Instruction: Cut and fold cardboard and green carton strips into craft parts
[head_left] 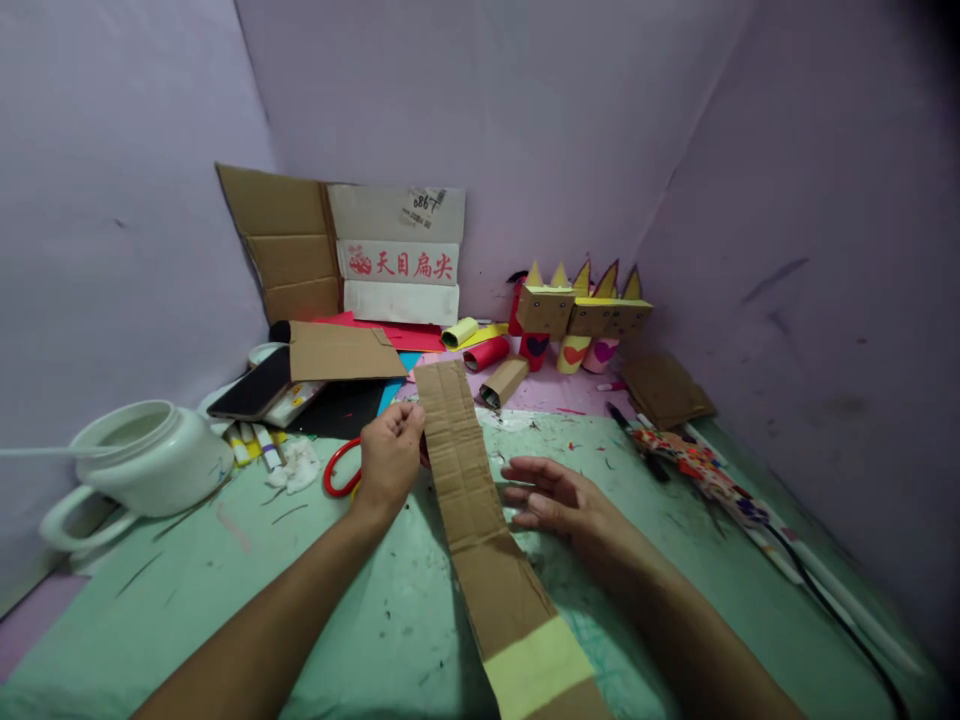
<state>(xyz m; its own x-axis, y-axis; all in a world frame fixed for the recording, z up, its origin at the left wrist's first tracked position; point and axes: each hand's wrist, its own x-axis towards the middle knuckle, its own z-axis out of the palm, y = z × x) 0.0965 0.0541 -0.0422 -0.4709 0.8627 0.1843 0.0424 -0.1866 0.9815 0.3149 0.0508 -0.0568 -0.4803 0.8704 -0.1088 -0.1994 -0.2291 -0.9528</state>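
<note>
A long strip of brown cardboard (469, 470), creased across in several places, runs from the middle of the view down to the bottom edge. A pale yellow band (538, 665) crosses its near end. My left hand (391, 455) pinches the strip's left edge near its far end. On the other side, my right hand (555, 498) is open, fingers loosely curved, close to the strip's right edge. Red-handled scissors (342, 470) lie behind my left hand, which hides most of them.
Cardboard figures (547, 310) with pointed yellow tops stand at the back right. Paper-covered tubes (487, 353) lie near them. A white pot (154, 460), a phone (253, 383) and markers (262, 447) sit left. A glue gun (697, 465) with a cord lies right.
</note>
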